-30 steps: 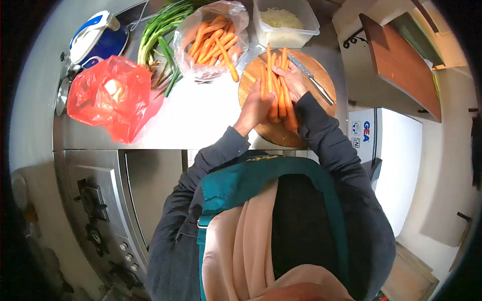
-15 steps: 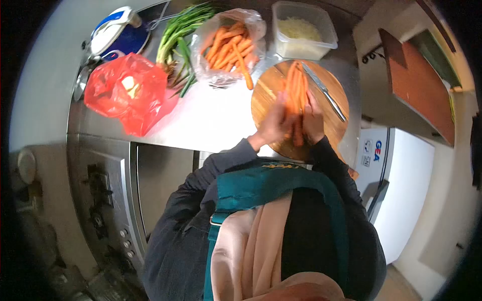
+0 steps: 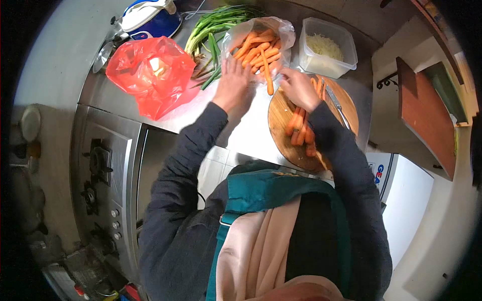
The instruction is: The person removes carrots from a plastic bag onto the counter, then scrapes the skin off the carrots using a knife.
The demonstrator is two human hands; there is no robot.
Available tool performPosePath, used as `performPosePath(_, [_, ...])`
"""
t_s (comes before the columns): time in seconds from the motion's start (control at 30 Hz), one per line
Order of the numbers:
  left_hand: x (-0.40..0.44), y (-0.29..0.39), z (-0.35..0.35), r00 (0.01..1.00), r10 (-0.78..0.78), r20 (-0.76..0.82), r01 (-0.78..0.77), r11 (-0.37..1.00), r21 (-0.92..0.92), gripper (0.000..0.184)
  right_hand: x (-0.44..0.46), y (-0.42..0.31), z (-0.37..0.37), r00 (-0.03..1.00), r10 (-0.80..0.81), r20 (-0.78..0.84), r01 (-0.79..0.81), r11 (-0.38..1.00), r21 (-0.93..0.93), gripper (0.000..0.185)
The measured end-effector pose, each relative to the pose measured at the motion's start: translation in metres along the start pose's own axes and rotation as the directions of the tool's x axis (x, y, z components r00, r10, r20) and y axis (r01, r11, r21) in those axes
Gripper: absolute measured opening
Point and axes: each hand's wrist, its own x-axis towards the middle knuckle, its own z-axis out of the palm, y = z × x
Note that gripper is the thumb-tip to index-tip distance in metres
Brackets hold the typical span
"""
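Several orange carrots [image 3: 261,50] lie inside a clear plastic bag [image 3: 284,31], and one sticks out over its near edge. My left hand [image 3: 233,84] rests against the near left side of the bag, fingers stretched out. At the bag's near right edge, my right hand [image 3: 300,89] is closed, its fingertips pinching what looks like the plastic. Under my right forearm, a bunch of carrots [image 3: 299,129] lies on a round wooden cutting board [image 3: 281,113], partly hidden by the sleeve. A knife [image 3: 335,103] lies at the board's right side.
Left of the bag are green onions [image 3: 211,30], a red plastic bag [image 3: 143,80] with something pale in it, and a blue-and-white pot [image 3: 155,20]. A clear container [image 3: 329,62] of shredded pale food stands behind the board. A gas stove [image 3: 100,165] is at left.
Both hands have let go of the carrots on the board, which now lie looser. They have moved to the plastic bag, the left hand going farther left. The view has shifted.
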Motion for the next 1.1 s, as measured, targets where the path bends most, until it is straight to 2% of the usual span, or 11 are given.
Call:
performPosePath(0.13, [-0.001, -0.025, -0.009, 0.948, 0.205, 0.243, -0.227, 0.972, 0.065, 0.028, 0.064, -0.003, 0.048, 0.881, 0.391, 0.266, -0.343, 0.916, -0.210, 0.028])
performPosePath(0.17, [-0.004, -0.024, -0.013, 0.946, 0.243, 0.213, -0.267, 0.959, 0.093, 0.024, 0.070, 0.023, 0.078, 0.963, 0.267, 0.030, -0.249, 0.927, -0.282, 0.026])
performPosePath(0.3, [-0.018, -0.028, -0.023, 0.945, 0.276, 0.177, -0.279, 0.960, -0.011, 0.025, 0.069, 0.040, 0.088, 0.964, 0.264, 0.005, -0.259, 0.947, -0.190, 0.026])
performPosePath(0.4, [-0.026, -0.033, -0.023, 0.943, 0.328, 0.059, -0.331, 0.942, 0.061, 0.018, 0.073, 0.022, 0.051, 0.869, 0.465, 0.168, -0.491, 0.855, 0.170, 0.023])
performPosePath(0.47, [-0.030, -0.034, -0.027, 0.941, 0.334, -0.052, -0.337, 0.939, -0.072, 0.019, 0.094, 0.036, 0.035, 0.815, 0.489, 0.310, -0.559, 0.524, 0.642, 0.019])
performPosePath(0.57, [-0.032, -0.031, -0.037, 0.941, 0.337, -0.018, -0.336, 0.929, -0.155, 0.021, 0.107, 0.014, 0.012, 0.838, 0.495, 0.228, -0.510, 0.564, 0.650, 0.024])
performPosePath(0.73, [-0.034, -0.021, -0.046, 0.930, 0.341, 0.136, -0.316, 0.932, -0.176, 0.022, 0.109, 0.032, 0.054, 0.877, 0.474, 0.080, -0.465, 0.794, 0.392, 0.029])
performPosePath(0.8, [-0.036, -0.021, -0.046, 0.931, 0.362, 0.053, -0.348, 0.921, -0.176, 0.023, 0.114, 0.065, 0.093, 0.975, 0.210, 0.065, -0.175, 0.920, -0.351, 0.039])
performPosePath(0.9, [-0.039, -0.011, -0.053, 0.937, 0.349, 0.008, -0.337, 0.909, -0.247, 0.023, 0.073, 0.038, 0.077, 0.910, 0.342, 0.236, -0.275, 0.921, -0.275, 0.036])
performPosePath(1.0, [-0.038, -0.004, -0.053, 0.936, 0.328, 0.125, -0.269, 0.900, -0.343, 0.022, 0.071, 0.039, 0.079, 0.957, 0.290, 0.007, -0.279, 0.927, -0.252, 0.034])
performPosePath(1.1, [-0.032, -0.004, -0.065, 0.947, 0.320, 0.017, -0.282, 0.858, -0.429, 0.019, 0.085, 0.029, 0.061, 0.859, 0.508, 0.064, -0.436, 0.660, 0.612, 0.038])
